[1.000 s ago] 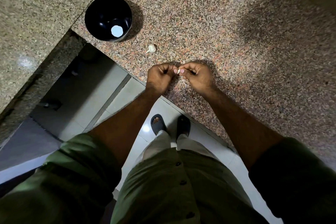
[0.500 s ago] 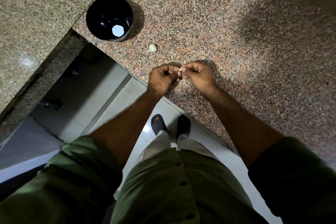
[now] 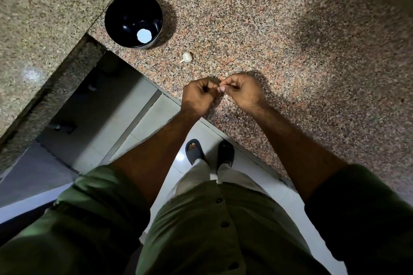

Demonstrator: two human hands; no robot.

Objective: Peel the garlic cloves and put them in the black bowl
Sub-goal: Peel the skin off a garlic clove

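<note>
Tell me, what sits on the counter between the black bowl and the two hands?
In the head view, one unpeeled garlic clove lies on the granite counter, between the black bowl and the left hand and right hand; otherwise bare stone.

No legible text, label, brand, number or sign found on any surface in view.
</note>
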